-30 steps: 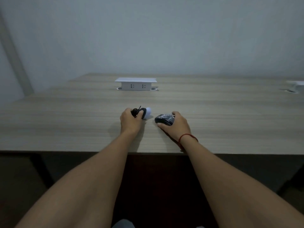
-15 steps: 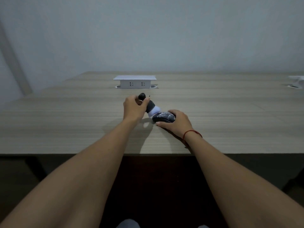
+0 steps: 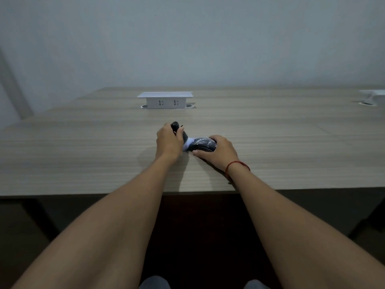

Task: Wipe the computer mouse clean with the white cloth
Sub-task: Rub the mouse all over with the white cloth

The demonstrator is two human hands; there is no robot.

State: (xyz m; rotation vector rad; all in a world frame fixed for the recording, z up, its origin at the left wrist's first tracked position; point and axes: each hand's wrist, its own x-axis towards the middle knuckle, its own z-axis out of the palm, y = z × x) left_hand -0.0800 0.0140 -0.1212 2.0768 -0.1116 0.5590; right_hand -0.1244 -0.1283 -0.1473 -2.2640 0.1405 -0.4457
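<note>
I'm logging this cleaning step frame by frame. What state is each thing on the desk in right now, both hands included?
Dark computer mouse: flat on the wooden desk, gripped.
Right hand: closed around the mouse, steadying it.
Left hand: closed on a dark-handled tool.
Dark-handled tool with white cloth tip: tilted, tip against the mouse's left end.
White pop-up socket box: raised, nothing plugged in.

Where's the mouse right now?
In the head view, the mouse sits on the desk near centre, under the right hand, white cloth touching its left side.
</note>
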